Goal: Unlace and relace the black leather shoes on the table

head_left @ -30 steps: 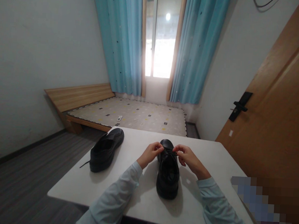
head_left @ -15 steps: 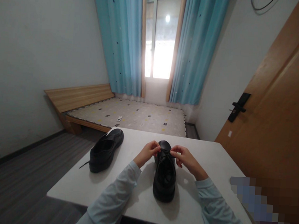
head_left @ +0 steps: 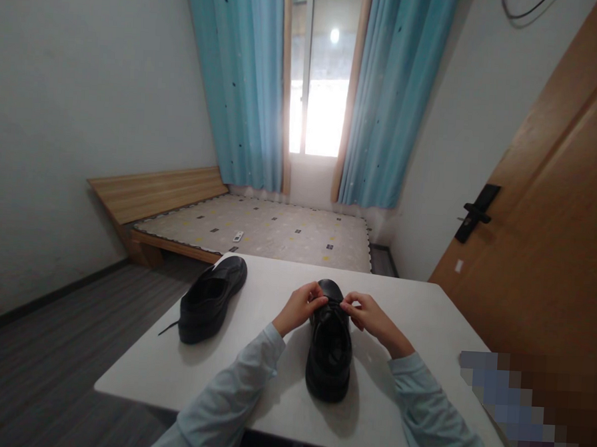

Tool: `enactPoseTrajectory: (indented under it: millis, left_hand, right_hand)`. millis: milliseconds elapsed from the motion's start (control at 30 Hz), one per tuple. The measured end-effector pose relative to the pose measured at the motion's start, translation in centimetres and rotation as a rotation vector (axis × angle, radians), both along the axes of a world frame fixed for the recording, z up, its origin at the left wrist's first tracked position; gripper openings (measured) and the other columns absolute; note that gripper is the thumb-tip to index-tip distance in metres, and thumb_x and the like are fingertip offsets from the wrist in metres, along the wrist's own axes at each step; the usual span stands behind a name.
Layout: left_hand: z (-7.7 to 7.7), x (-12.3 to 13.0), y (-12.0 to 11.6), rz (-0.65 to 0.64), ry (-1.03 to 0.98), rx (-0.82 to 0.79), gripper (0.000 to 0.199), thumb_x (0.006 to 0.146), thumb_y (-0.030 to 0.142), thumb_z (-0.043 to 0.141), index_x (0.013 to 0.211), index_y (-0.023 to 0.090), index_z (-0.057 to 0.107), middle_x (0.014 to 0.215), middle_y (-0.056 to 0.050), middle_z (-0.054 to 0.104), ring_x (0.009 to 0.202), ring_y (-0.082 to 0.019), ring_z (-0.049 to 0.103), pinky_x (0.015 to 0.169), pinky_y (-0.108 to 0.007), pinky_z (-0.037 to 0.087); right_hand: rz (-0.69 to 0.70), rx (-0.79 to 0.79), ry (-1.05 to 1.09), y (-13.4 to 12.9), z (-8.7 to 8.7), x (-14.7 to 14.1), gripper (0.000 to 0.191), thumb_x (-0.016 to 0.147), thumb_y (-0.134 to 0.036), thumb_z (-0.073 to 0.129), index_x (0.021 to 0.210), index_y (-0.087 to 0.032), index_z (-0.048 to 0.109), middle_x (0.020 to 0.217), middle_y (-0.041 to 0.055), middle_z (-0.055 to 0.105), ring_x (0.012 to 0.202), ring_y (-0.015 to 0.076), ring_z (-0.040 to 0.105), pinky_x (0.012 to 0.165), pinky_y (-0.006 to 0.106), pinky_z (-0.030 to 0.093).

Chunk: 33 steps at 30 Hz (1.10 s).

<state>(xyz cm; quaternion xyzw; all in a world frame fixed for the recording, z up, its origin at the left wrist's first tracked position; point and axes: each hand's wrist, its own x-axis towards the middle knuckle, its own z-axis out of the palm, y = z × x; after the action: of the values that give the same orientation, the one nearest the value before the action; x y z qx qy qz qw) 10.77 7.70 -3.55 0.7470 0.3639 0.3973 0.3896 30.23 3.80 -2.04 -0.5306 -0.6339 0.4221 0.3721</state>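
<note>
On the white table (head_left: 267, 292), between both hands, a black lace-up shoe (head_left: 328, 365) is standing upright, its heel facing the person. The left hand (head_left: 301, 308) and the right hand (head_left: 366, 312) are each pinching thumb against fingers at the shoelace (head_left: 333, 302); black on black, which strand either is gripping is hard to tell. With so short a hold, an end could be slipping from the fingertips. Neither palm is bracing the shoe, so an uneven pull could be twisting it. Leftward, a second black shoe (head_left: 212, 300) is trailing a loose lace (head_left: 167, 329), possibly risking a snag on the left sleeve (head_left: 235, 370).
</note>
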Motion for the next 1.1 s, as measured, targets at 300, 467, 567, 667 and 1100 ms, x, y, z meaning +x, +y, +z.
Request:
enactPoseTrajectory:
  millis: [300,467,567,667,1100]
  left_hand:
    - [-0.9,0.6,0.1,0.083,-0.132,-0.093,0.021,0.08,0.036,0.053,0.072,0.018,0.046,0.061,0.005,0.047,0.057,-0.009,0.045,0.055,-0.02,0.037]
    - [-1.3,0.8,0.3,0.094,-0.197,-0.179,0.024,0.08,0.039,0.052,0.073,0.018,0.043,0.06,0.006,0.046,0.057,-0.009,0.046,0.056,-0.02,0.038]
    - [-1.4,0.9,0.4,0.096,-0.249,-0.238,0.025,0.079,0.04,0.052,0.073,0.018,0.042,0.063,0.005,0.049,0.06,-0.009,0.049,0.058,-0.021,0.041]
    - [-1.6,0.9,0.5,0.107,-0.295,-0.281,0.026,0.076,0.04,0.055,0.073,0.018,0.042,0.068,0.003,0.052,0.064,-0.01,0.052,0.059,-0.022,0.044]
    - [-2.0,0.6,0.7,0.135,-0.495,-0.559,0.031,0.07,0.031,0.066,0.066,0.017,0.039,0.066,0.003,0.051,0.067,-0.01,0.055,0.063,-0.023,0.045]
  right_hand:
    - [-0.009,-0.123,0.319,0.1,-0.1,-0.3,0.039,0.065,-0.051,0.067,0.059,-0.017,0.05,0.057,-0.0041,0.046,0.052,0.0084,0.043,0.047,0.021,0.031]
    - [-0.039,-0.189,0.48,0.1,-0.1,-0.2,0.034,0.061,-0.043,0.072,0.06,-0.016,0.051,0.06,-0.0036,0.049,0.055,0.0084,0.044,0.052,0.022,0.032]
    - [-0.048,-0.207,0.542,0.1,-0.2,0.0,0.031,0.06,-0.039,0.073,0.059,-0.016,0.052,0.06,-0.003,0.05,0.056,0.0087,0.045,0.053,0.022,0.033]
    - [-0.028,-0.232,0.589,0.2,-0.4,0.3,0.029,0.059,-0.036,0.075,0.06,-0.016,0.054,0.063,-0.0017,0.054,0.061,0.0101,0.049,0.058,0.023,0.038]
    - [0.001,-0.351,0.522,0.6,-1.8,2.0,0.033,0.054,-0.034,0.08,0.057,-0.016,0.052,0.06,-0.0037,0.05,0.061,0.0093,0.046,0.06,0.024,0.04]
